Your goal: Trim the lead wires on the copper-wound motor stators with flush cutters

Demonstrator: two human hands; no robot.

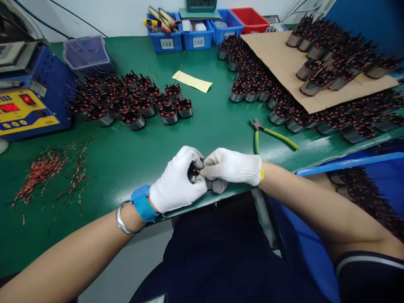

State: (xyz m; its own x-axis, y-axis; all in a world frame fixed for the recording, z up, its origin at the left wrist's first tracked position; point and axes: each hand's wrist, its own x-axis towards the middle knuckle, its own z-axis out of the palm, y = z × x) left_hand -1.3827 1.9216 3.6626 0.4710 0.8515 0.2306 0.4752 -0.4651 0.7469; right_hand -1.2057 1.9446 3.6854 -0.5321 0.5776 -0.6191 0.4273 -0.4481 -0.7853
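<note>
At the front edge of the green workbench, my left hand (179,179) in a white glove curls around a motor stator (195,171). Only a bit of its dark top with copper windings shows between the fingers. My right hand (217,168), gloved too, meets it from the right, thumb and fingers pinched together at the stator's top. What lies in that pinch is too small and covered to make out. Green-handled cutting pliers (257,126) lie spread on the bench beyond my right wrist. More wound stators (134,120) stand in a group at the back left.
Copper wire scraps (42,172) lie at left near a blue soldering station (38,92). Rows of stators surround and top a cardboard sheet (268,50) at right. Blue bins (166,42), a red bin (251,21) and a yellow paper strip (192,81) sit behind. A blue crate (347,164) stands right.
</note>
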